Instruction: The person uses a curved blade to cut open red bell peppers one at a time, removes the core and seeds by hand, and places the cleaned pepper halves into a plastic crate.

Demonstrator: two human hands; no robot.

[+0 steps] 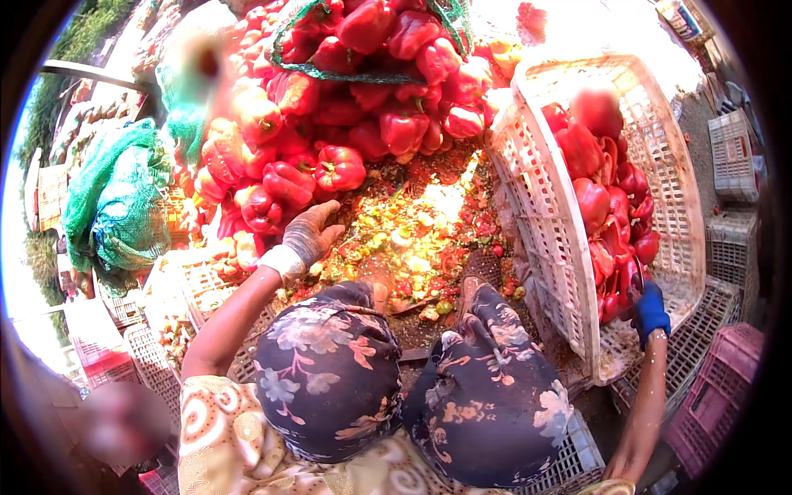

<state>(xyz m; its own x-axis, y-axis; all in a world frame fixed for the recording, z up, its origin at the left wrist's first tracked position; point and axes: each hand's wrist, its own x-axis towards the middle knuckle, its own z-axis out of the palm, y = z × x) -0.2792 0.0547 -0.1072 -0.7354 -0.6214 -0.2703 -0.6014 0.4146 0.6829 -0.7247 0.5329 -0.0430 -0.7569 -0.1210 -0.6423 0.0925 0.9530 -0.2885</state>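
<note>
My left hand [310,235], in a greyish glove with a white cuff, reaches toward the pile of red bell peppers [404,132]. Its fingers are apart and hold nothing; the closest whole pepper [340,169] lies just beyond the fingertips. At the right, my right hand [652,313] wears a blue glove and is closed at the near end of a tilted white plastic crate [544,223]. A thin, bright-edged blade, seemingly a knife [638,271], juts from it against the red peppers [592,202] inside. The fingers are partly hidden.
Pepper cores, seeds and scraps [412,231] cover the ground between my feet. A green mesh sack [124,202] stands at the left beside more crates. Stacked grey crates [730,247] and a pink crate [718,396] line the right. Another person [124,421] is at the lower left.
</note>
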